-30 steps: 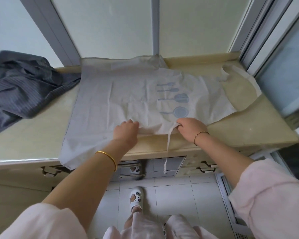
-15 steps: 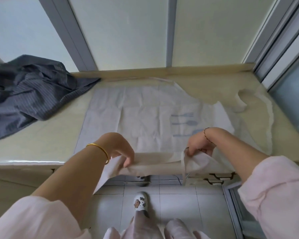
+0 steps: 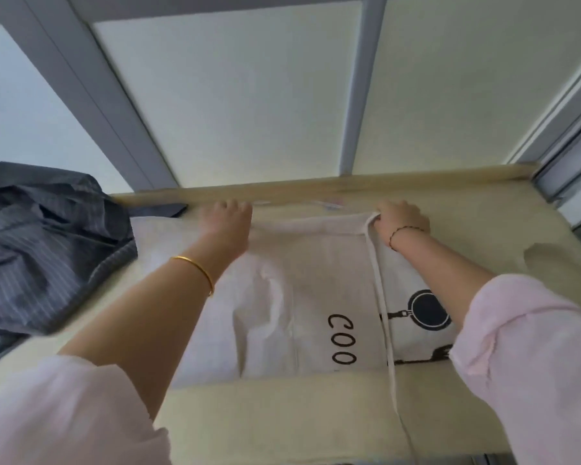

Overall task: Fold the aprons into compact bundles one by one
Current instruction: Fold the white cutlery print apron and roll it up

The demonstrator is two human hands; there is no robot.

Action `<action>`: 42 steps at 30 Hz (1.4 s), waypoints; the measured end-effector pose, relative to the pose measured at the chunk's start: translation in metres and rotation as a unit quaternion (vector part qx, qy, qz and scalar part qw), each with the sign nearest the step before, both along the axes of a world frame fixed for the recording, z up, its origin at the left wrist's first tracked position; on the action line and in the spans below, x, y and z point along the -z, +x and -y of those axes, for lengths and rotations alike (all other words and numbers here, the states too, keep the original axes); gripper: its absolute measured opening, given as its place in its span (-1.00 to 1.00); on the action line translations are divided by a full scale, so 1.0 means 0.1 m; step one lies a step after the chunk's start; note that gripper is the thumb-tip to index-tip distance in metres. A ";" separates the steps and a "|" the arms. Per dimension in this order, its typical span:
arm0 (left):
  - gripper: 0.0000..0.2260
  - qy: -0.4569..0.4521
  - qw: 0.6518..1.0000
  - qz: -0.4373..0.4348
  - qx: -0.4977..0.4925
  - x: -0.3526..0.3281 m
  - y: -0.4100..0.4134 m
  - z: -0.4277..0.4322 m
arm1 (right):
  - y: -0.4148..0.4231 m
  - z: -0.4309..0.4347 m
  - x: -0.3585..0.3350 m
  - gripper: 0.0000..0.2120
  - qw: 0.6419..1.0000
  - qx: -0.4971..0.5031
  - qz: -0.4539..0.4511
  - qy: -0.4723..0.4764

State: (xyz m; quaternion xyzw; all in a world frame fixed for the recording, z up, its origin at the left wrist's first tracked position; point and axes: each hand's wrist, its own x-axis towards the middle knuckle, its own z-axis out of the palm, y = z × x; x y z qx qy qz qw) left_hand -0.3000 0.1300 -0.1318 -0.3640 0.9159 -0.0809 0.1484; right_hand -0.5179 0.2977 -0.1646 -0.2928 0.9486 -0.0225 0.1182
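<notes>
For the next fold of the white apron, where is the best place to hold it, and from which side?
Probably the near edge of the white apron, pinched from the person's side. It lies flat along the counter front, while the loose tie strap trails across it.

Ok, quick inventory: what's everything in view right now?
white apron: one, white with black print, folded over on the counter, middle
apron tie: one, white, trailing over the apron toward the near edge
striped cloth: one, dark grey-blue, crumpled at left
counter: one, beige, under everything
window panels: several, frosted, grey frames, behind
left hand: gold bangle, at the apron's far edge
right hand: dark bracelet, holding the far edge by the tie
</notes>
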 end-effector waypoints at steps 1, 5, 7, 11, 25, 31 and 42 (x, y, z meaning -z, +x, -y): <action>-0.56 -0.001 1.000 0.004 0.009 0.13 -0.06 0.08 | 0.02 0.04 0.09 -0.68 1.000 0.010 -0.028 -0.008; -0.61 0.079 0.995 -0.041 0.052 0.59 -0.30 0.17 | 0.15 -0.01 0.33 -0.61 0.992 0.033 -0.086 -0.082; -0.62 0.111 0.988 -0.070 0.081 0.75 -0.49 0.13 | 0.13 -0.05 0.48 -0.70 0.996 0.045 0.007 -0.078; -0.58 0.164 0.978 -0.070 0.107 0.85 -0.82 -0.02 | 0.18 -0.10 0.55 -0.49 0.979 0.020 0.195 0.049; -0.47 0.190 0.974 0.021 0.121 0.92 -1.17 -0.05 | -0.72 0.35 0.19 -0.74 0.368 0.385 0.578 -0.619; -0.57 0.194 0.978 -0.002 0.081 0.92 -1.21 -0.05 | -0.77 0.35 0.46 -0.65 0.702 0.286 0.437 -0.485; -0.54 0.182 0.982 -0.060 -0.007 0.99 -1.28 0.07 | -0.54 0.45 0.74 -0.75 0.996 -0.014 0.079 -0.033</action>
